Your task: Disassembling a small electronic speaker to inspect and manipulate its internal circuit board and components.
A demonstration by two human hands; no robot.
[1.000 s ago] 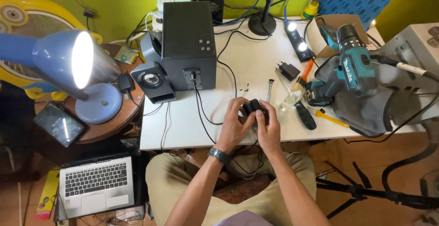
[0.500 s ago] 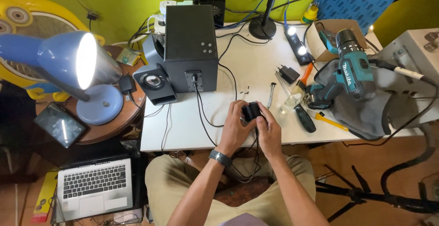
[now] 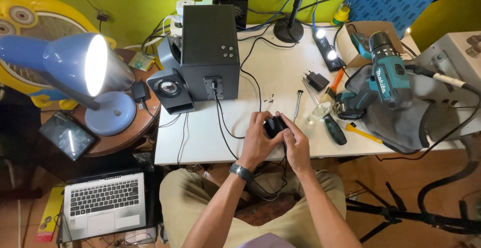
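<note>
A small black device [image 3: 274, 125] is gripped between both hands just in front of the big black speaker box [image 3: 209, 51], at the near edge of the white table [image 3: 200, 142]. The left hand [image 3: 257, 140] is closed around its left side and the right hand [image 3: 296, 145] around its right, with a black cable trailing down from it. The step in hand appears to be close handling of this part. A screwdriver [image 3: 297, 105] lies to the right of the speaker box, near the hands, so the next move probably calls for one hand to be freed while the device is steadied by the other
</note>
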